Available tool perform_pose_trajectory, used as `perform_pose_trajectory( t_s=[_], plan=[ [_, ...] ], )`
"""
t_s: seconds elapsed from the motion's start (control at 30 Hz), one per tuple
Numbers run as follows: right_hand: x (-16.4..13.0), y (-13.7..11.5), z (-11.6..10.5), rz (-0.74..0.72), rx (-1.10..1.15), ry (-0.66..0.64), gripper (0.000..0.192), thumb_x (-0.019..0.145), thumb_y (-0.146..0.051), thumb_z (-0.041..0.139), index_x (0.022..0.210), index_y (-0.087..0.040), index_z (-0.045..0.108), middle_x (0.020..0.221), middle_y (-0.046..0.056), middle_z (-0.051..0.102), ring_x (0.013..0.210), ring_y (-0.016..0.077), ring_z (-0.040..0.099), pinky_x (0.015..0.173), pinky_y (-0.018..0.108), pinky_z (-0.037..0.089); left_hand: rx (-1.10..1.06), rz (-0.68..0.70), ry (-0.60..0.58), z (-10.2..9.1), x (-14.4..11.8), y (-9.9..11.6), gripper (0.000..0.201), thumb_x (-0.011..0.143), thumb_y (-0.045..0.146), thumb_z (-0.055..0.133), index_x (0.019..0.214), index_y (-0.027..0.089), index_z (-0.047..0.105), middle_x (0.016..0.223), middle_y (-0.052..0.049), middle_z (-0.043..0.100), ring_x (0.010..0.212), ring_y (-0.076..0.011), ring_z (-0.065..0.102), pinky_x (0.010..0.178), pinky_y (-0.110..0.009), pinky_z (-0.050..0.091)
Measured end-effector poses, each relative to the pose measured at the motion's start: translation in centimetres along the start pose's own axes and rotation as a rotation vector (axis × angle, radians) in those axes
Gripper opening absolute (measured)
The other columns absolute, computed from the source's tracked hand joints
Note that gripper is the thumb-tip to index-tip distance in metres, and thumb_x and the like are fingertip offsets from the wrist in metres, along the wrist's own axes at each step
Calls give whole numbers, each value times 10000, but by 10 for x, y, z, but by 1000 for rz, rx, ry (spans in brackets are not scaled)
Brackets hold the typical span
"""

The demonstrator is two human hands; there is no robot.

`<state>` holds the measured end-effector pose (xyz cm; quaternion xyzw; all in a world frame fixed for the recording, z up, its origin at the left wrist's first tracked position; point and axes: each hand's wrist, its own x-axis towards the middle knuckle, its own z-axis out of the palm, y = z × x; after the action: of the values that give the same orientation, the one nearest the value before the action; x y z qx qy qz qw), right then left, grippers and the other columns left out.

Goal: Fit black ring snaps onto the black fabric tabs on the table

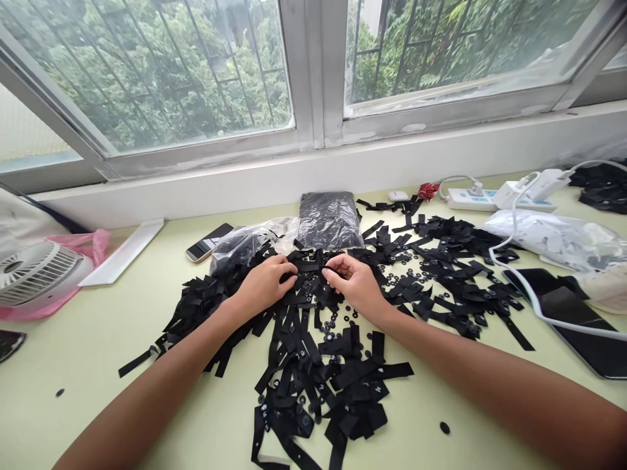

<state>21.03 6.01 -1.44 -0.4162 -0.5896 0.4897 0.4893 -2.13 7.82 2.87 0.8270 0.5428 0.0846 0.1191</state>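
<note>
head view: my left hand (267, 282) and right hand (353, 281) pinch one limp, featherlight black fabric strip (309, 266) by its ends, where i judge the grip surest.

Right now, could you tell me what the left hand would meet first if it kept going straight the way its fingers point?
Most likely the right hand. The left hand points rightward over the black strips, its fingertips pinching one strip that the right hand also pinches. Only that short strip separates them, though depth is hard to judge.
</note>
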Motion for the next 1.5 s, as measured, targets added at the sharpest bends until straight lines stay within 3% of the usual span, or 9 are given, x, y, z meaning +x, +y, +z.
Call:
perform_pose_trajectory(
  t_s=[0.3, 0.6, 0.73, 0.83, 0.93, 1.1, 1.5],
  plan=[
    [0, 0, 0, 8, 6, 3, 295, 874, -467, 715, 935, -187, 648, 877, 50, 664, 744, 172, 611, 622, 277, 512, -81, 14, -2, -4, 1, 0, 236, 912, 347, 505, 916, 201, 690, 961, -40, 653, 841, -128, 593, 764, -255, 475],
    [-1, -3, 1, 45, 33, -23, 328, 876, -480, 708, 991, -173, 704, 824, 46, 678, 670, 160, 606, 588, 276, 506, 2, 13, 18, -1, -1, 3, 340, 993, 386, 322, 999, 202, 608, 1007, -46, 651, 955, -160, 609, 868, -300, 477],
    [-1, -2, 0, 41, 17, -29, 334, 877, -492, 705, 989, -177, 706, 831, 47, 684, 679, 166, 614, 595, 280, 510, -61, 48, 218, -4, -7, 20, 369, 999, 405, 342, 1028, 201, 648, 1047, -59, 658, 952, -134, 608, 855, -263, 480],
    [-1, -2, 0, 37, 18, -37, 347, 868, -506, 710, 980, -177, 704, 855, 52, 692, 689, 171, 624, 604, 286, 516, -297, 90, 308, -6, -14, 37, 335, 969, 425, 456, 967, 187, 692, 965, -50, 682, 836, -94, 597, 771, -216, 490],
    [-2, -2, 0, 22, 17, -63, 346, 872, -511, 703, 976, -181, 712, 861, 51, 694, 710, 179, 633, 624, 292, 521, -512, 29, 273, -4, -18, 48, 315, 911, 453, 574, 915, 184, 738, 899, -42, 710, 741, -82, 581, 674, -202, 480],
    [-5, -5, 1, -25, -27, -94, 291, 897, -476, 689, 982, -203, 744, 862, 42, 701, 753, 191, 643, 674, 301, 524, -750, -122, 176, 2, -15, 46, 295, 844, 460, 677, 907, 189, 777, 871, -17, 748, 758, -82, 633, 683, -174, 498],
    [-6, -3, 2, -65, -73, -85, 240, 907, -430, 700, 990, -220, 780, 869, 27, 723, 741, 189, 645, 665, 305, 517, -780, -164, 71, 6, -9, 36, 305, 795, 449, 729, 881, 165, 799, 792, -25, 758, 676, -70, 623, 628, -149, 472]
  ],
)
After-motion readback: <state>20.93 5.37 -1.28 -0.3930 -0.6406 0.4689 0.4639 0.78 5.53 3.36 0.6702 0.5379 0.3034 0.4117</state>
